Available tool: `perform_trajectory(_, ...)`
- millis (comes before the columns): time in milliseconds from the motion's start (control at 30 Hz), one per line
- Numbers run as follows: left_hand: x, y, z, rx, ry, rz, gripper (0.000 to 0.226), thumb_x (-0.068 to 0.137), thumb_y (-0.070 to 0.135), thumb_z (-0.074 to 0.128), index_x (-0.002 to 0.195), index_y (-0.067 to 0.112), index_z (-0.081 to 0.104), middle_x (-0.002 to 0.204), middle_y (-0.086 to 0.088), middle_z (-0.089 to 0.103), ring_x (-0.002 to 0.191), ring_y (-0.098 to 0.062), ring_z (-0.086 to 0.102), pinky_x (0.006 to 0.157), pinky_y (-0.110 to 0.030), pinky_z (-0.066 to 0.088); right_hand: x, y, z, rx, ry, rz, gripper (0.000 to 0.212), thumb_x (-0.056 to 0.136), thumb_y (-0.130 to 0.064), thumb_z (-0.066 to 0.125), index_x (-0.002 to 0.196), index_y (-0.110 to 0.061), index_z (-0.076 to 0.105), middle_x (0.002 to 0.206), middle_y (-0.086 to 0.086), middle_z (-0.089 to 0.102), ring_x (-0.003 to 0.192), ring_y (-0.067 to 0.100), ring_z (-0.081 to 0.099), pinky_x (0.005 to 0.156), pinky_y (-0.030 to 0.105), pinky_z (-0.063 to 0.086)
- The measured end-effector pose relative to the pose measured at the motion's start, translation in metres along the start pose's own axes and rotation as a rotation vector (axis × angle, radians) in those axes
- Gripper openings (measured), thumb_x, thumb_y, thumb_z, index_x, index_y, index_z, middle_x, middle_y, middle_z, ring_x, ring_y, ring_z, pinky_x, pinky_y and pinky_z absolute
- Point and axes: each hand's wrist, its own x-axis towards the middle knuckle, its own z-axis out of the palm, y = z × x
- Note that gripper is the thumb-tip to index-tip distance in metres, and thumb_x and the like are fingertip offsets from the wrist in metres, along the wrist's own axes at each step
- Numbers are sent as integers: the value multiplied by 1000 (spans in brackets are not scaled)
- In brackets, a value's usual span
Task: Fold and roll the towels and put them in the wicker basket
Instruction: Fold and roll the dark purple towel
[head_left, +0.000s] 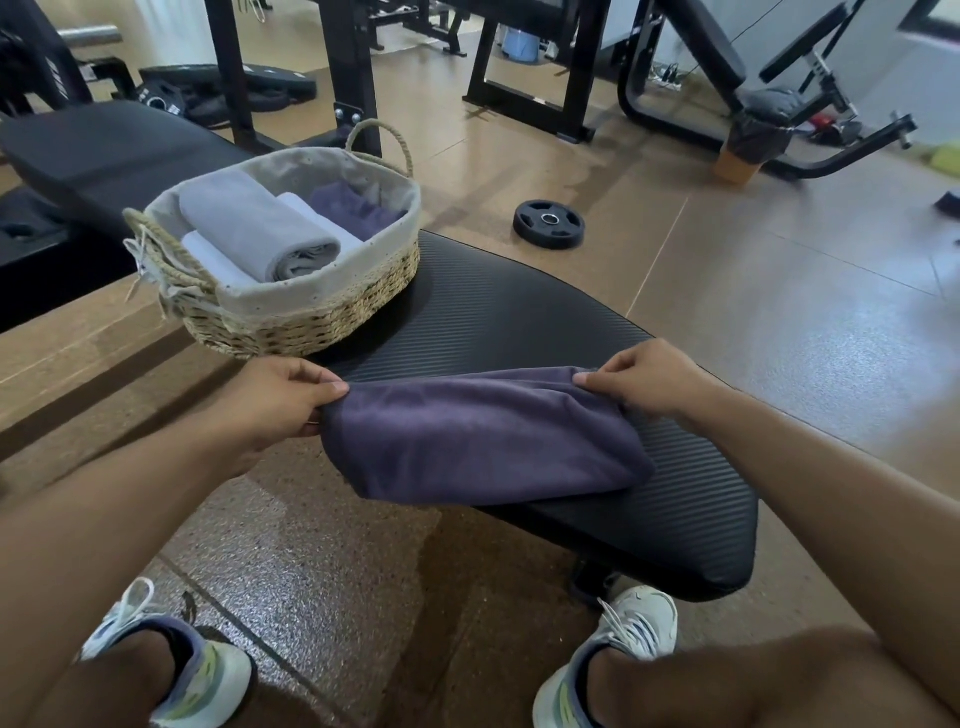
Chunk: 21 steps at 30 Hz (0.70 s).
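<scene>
A dark purple towel (478, 436) lies folded on the near end of a black padded bench (675, 499). My left hand (275, 400) pinches its far left corner, and my right hand (649, 382) pinches its far right corner. The wicker basket (311, 317) with a pale cloth liner stands on the bench behind the towel. Inside it lie a rolled grey towel (260, 228), white rolled towels (210, 257) and a purple towel (353, 208).
A black weight plate (549, 224) lies on the brown floor to the right of the basket. Gym frames and another bench (104, 150) stand at the back and left. My two shoes (618, 660) rest on the floor below the bench.
</scene>
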Motion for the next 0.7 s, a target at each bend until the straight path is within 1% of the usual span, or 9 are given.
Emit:
perform_trajectory(100, 0, 0, 0, 0, -2, -2, 8, 93, 8, 70, 86, 9, 68, 84, -14, 68, 70, -20, 60, 64, -30, 51, 5, -1, 6, 46, 59, 18, 29, 79, -48, 80, 76, -20, 79, 73, -4, 73, 69, 16, 63, 61, 26, 47)
perform_trajectory(200, 1, 0, 0, -1, 1, -4, 8, 93, 7, 70, 85, 9, 68, 84, -13, 69, 70, -20, 61, 65, -30, 51, 8, -2, 5, 263, 52, 81, 21, 84, -30, 74, 76, -10, 76, 68, 2, 63, 59, 17, 51, 50, 24, 37)
perform_trajectory(300, 0, 0, 0, 1, -2, -4, 9, 93, 7, 69, 85, 9, 67, 82, -12, 69, 69, -19, 61, 63, -29, 49, 11, -1, 2, 345, 68, 124, 14, 85, -24, 66, 77, -13, 71, 63, 1, 60, 53, 16, 48, 46, 22, 29)
perform_trajectory(400, 1, 0, 0, 7, -3, -2, 8, 93, 8, 69, 85, 9, 67, 82, -11, 69, 69, -19, 62, 63, -28, 50, 12, 1, 2, 365, 80, 122, 6, 84, -20, 64, 80, -16, 65, 68, 3, 61, 53, 16, 51, 46, 23, 30)
perform_trajectory(500, 1, 0, -1, 12, -3, -4, 8, 93, 8, 70, 86, 10, 68, 83, -11, 70, 70, -19, 62, 62, -28, 49, 12, 2, 0, 275, 151, 43, 4, 83, -14, 68, 82, -16, 66, 69, 2, 66, 58, 16, 58, 45, 23, 39)
perform_trajectory(533, 2, 0, -1, 13, -3, -4, 8, 93, 8, 70, 85, 10, 68, 83, -12, 70, 70, -19, 62, 62, -29, 49, 12, 3, 0, 242, 156, 10, 4, 84, -14, 69, 84, -17, 69, 74, 1, 69, 63, 16, 60, 49, 24, 43)
perform_trajectory(600, 2, 1, -1, 15, -4, -2, 8, 93, 8, 69, 85, 10, 68, 83, -12, 69, 70, -19, 62, 62, -29, 49, 15, 5, 1, 113, 180, -64, 11, 85, -18, 66, 88, -24, 75, 79, -5, 72, 76, 17, 66, 66, 27, 53)
perform_trajectory(633, 1, 1, -2, 16, -4, 1, 8, 93, 9, 69, 85, 10, 68, 83, -11, 69, 69, -19, 62, 62, -29, 49, 15, 7, 0, 19, 204, -94, 15, 86, -20, 64, 88, -27, 76, 77, -10, 71, 80, 17, 67, 74, 29, 55)
perform_trajectory(700, 2, 1, -3, 22, -1, 6, 8, 94, 10, 69, 86, 11, 67, 82, -10, 69, 70, -19, 61, 63, -29, 49, 15, 10, -2, -69, 251, -119, 19, 85, -21, 62, 83, -32, 78, 73, -16, 69, 81, 14, 66, 79, 30, 55)
